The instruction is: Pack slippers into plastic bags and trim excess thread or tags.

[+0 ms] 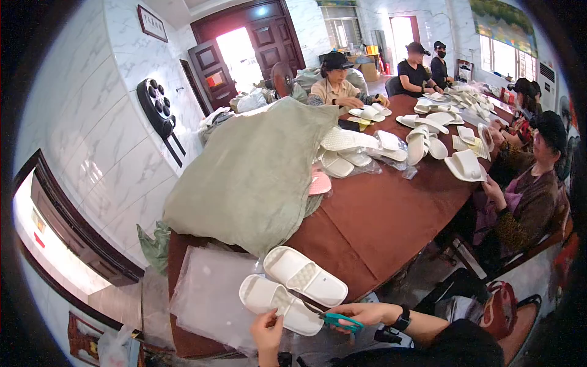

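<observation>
Two white slippers lie side by side at the table's near end: a far slipper (309,278) and a near slipper (260,292), both with a wide strap and a bumpy insole. My left hand (267,335) is closed, thumb and fingers pinching at the near slipper's side edge. My right hand (367,314) is wrapped round the teal handles of a pair of scissors (342,321). Their dark blades reach over the near slipper toward its strap; whether the tips touch it I cannot tell.
Clear plastic bags (211,300) lie left of the slippers. A large grey-green sack (244,171) bulges over the table's left side. More white slippers (348,140) are piled farther along the brown table (367,226). Several people sit round it, one person (529,183) at the right holding a slipper.
</observation>
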### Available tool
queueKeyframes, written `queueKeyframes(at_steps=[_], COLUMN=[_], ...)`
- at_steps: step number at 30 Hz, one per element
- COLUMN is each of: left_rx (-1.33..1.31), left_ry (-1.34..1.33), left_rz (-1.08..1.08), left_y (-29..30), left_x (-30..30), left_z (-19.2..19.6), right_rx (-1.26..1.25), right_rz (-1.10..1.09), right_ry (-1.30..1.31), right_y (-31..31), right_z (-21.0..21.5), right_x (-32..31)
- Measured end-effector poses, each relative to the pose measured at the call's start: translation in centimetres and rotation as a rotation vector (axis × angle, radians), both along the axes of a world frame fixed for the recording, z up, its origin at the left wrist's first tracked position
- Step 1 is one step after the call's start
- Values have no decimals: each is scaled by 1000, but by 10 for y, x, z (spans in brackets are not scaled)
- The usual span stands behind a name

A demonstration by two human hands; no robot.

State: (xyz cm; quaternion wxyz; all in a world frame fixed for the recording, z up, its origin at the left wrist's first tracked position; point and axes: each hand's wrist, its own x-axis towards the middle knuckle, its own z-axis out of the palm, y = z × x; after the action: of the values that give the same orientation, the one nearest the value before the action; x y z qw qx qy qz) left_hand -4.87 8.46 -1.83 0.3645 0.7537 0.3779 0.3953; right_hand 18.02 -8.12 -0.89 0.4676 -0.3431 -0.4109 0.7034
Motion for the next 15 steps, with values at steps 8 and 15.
queueKeyframes(at_steps=[8,15], left_rx=[111,-14], left_ry=[-122,-93], left_rz=[-3,33], left_y=[-8,-29], left_x=[0,-20], left_z=[0,24], right_rx=[-197,-196], right_rz=[206,-76], right_ry=[129,66], right_y=[46,61], right_z=[-15,-13], right_x=[-33,-59])
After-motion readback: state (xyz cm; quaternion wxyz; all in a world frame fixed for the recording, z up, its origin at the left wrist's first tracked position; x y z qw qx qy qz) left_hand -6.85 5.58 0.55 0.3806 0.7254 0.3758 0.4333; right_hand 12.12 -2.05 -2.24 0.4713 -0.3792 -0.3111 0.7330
